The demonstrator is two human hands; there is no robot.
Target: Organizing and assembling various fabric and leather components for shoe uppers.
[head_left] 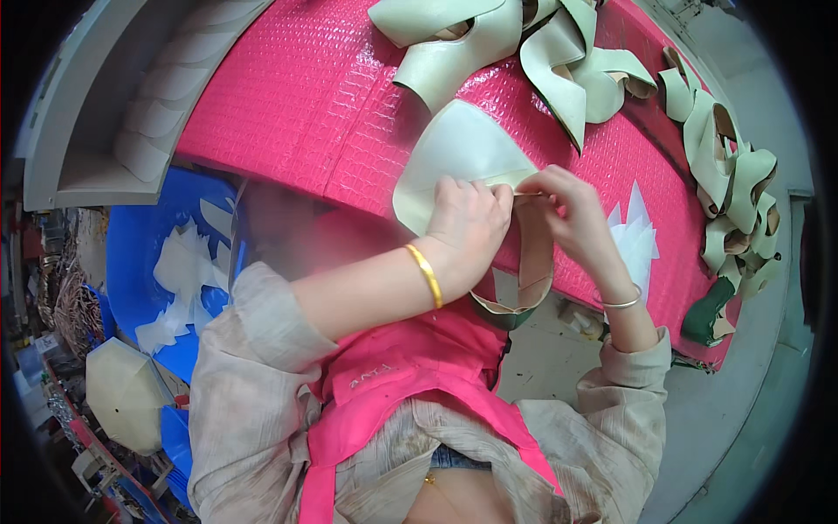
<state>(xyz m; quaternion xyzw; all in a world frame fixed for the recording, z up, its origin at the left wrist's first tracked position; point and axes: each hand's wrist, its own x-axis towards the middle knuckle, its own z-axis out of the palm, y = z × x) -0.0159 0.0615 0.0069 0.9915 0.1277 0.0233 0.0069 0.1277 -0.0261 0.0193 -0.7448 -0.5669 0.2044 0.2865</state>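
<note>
A pale cream-green shoe upper [532,249] hangs over the near edge of the pink table, its tan lining and a dark green edge showing. A smooth whitish curved sheet [463,148] lies against it on the table. My left hand [471,214] has its fingers closed on the upper's edge, pressing where it meets the sheet. Just to its right, my right hand [572,210] pinches the same edge between thumb and fingers. The fingers hide the exact join, so I cannot tell whether the sheet is attached to the upper.
More pale green uppers lie in a heap [559,70] at the far side and along the right edge [724,166]. White pointed scraps [635,236] and a dark green piece [709,313] are at right. At left stand a grey-white box [87,131] of curved sheets and a blue bin [131,236].
</note>
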